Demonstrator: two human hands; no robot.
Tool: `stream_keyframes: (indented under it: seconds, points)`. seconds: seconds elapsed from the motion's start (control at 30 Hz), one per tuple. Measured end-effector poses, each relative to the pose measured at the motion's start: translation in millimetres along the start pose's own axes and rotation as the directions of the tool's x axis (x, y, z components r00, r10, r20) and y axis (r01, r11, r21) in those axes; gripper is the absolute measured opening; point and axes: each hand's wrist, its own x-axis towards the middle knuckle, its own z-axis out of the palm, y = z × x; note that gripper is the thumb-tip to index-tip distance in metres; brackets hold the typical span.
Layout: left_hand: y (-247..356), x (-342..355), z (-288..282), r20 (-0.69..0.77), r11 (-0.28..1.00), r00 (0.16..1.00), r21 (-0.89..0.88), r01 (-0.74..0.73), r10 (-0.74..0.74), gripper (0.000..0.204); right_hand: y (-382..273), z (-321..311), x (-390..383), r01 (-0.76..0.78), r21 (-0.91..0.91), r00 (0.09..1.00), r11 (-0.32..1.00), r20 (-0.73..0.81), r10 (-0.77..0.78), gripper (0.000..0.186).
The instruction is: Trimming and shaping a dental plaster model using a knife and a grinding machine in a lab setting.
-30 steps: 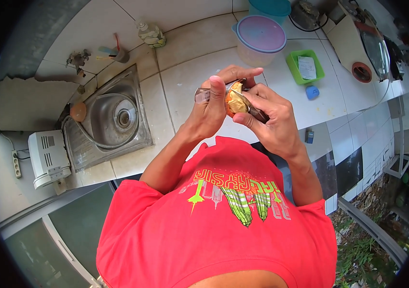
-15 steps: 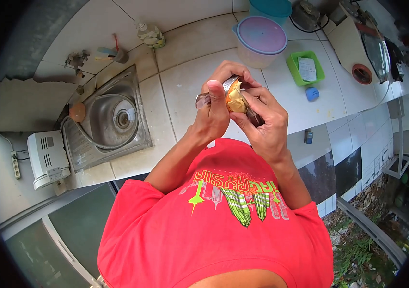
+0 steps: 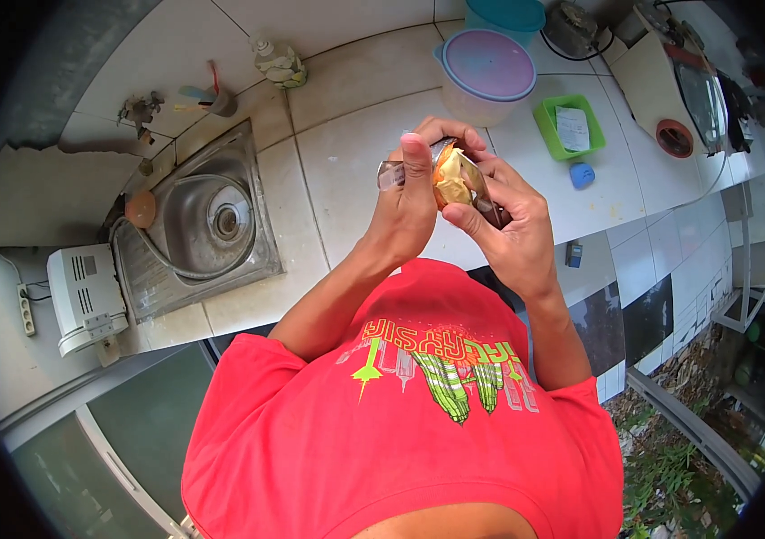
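Note:
My left hand point(image 3: 407, 199) is closed round a brown, partly see-through packet point(image 3: 391, 176), its thumb pointing up and the other fingers behind. Bright orange and pale cream-yellow material point(image 3: 452, 178) shows at the packet's middle, between both hands; I cannot tell whether it is food or lining. My right hand point(image 3: 519, 225) pinches the packet's dark right part, thumb below and fingers above. The packet is up in the air, in front of my red shirt and over the tiled counter's edge. Its underside is hidden by my fingers.
A steel sink point(image 3: 268, 242) with a hose lies to the left. Behind my hands stands a lidded tub point(image 3: 488, 67); to its right are a green basket point(image 3: 541, 119) holding paper and a blue lump point(image 3: 582, 175). A soap bottle point(image 3: 279, 63) stands by the wall.
Both hands and the packet have shifted slightly right. My right hand has turned a little, and more of the packet's dark right flap and orange part shows.

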Motion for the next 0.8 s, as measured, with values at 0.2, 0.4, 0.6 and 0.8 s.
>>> stream_keyframes:
  seconds: [0.2,0.4,0.6,0.8]
  points:
    - [-1.7,3.5,-10.9,0.076,0.992,0.997,0.127,0.002,-0.012,0.081,-3.6,-9.2,4.3,-0.023,-0.092,0.994,0.995,0.105,0.033,0.029]
    - [8.7,3.6,-13.6,0.164,0.979,0.975,0.161,0.123,-0.149,0.092,-6.6,-16.2,5.3,-0.200,0.020,0.969,0.980,0.155,0.195,0.033]
    - [11.3,-0.1,-11.0,0.049,0.970,0.970,-0.040,0.239,-0.237,0.087,-2.5,-29.6,0.0,-0.506,0.411,0.862,0.759,0.265,0.432,0.039]
    - [10.5,0.0,-14.9,-0.026,0.966,0.973,-0.127,0.224,-0.229,0.084,-3.0,-30.7,-3.5,-0.459,0.648,0.886,0.608,0.279,0.372,0.048]
